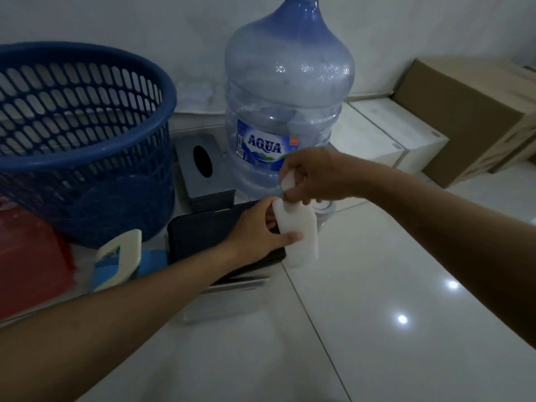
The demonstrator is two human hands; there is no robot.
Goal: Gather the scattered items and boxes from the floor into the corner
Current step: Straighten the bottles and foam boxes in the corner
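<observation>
A small white plastic bottle [298, 236] stands upright on the floor beside a black flat case [197, 239]. My left hand [255, 227] grips the bottle's body from the left, thumb across its front. My right hand [313, 175] comes from the right and pinches the bottle's white cap [287, 181] at the top. Behind them stand a large blue water jug [287, 97] labelled AQUA and a grey tissue box [203, 166].
A blue slatted laundry basket [72, 134] fills the left. A red object [29, 256] and a white-handled blue item [119, 256] lie at its foot. White boxes [391, 134] and brown cardboard boxes [470, 111] sit along the wall at right. Glossy white tiles [377, 314] spread in front.
</observation>
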